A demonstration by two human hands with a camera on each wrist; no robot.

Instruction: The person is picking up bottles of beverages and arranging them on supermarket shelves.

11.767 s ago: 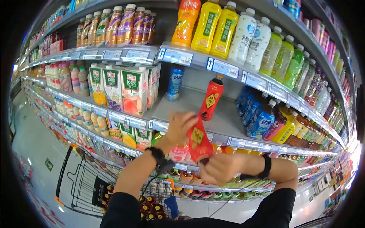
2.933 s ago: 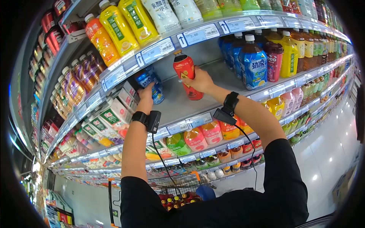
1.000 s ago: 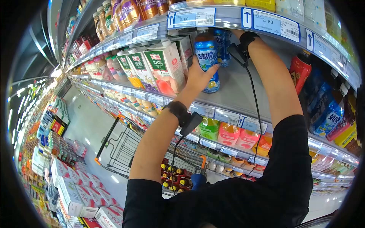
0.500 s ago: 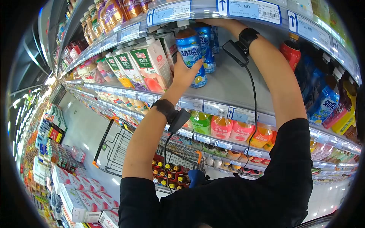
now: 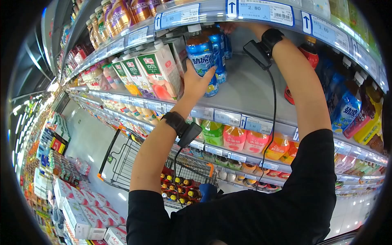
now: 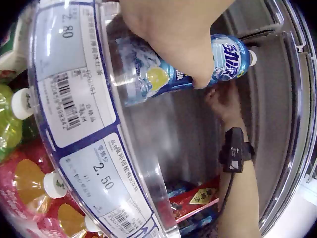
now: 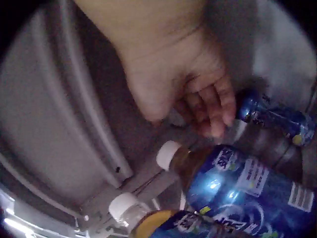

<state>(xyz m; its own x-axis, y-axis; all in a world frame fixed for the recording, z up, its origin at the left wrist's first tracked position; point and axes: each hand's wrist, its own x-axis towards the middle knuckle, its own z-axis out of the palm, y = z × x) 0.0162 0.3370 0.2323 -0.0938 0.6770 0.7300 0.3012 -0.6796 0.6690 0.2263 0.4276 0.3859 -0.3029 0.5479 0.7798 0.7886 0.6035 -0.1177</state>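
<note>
My left hand [image 5: 196, 81] grips the front blue-labelled drink bottle [image 5: 201, 55], which stands upright near the shelf edge beside the juice cartons [image 5: 161, 71]. The left wrist view shows the thumb and palm wrapped across that bottle's label. Behind it stand a second blue bottle [image 5: 219, 49] and another one partly hidden. Deep under the upper shelf is my right hand [image 7: 173, 79], its fingers loosely curled with nothing in them. White-capped blue bottles [image 7: 247, 186] lie close below those fingers in the right wrist view, and a farther blue bottle [image 7: 277, 119] is beyond them.
A red bottle [image 5: 309, 53] stands behind my right forearm, near more blue bottles [image 5: 347, 106]. The upper shelf's price-tag rail [image 5: 261, 12] hangs low over both hands. Below are fruit drinks [image 5: 234, 136] and a cart [image 5: 122, 159] with dark, yellow-capped bottles.
Earlier, both hands held a red bottle, then my right hand set one on the shelf. Now that hand is deep in the shelf, while my left hand keeps its grip on the blue bottle.
</note>
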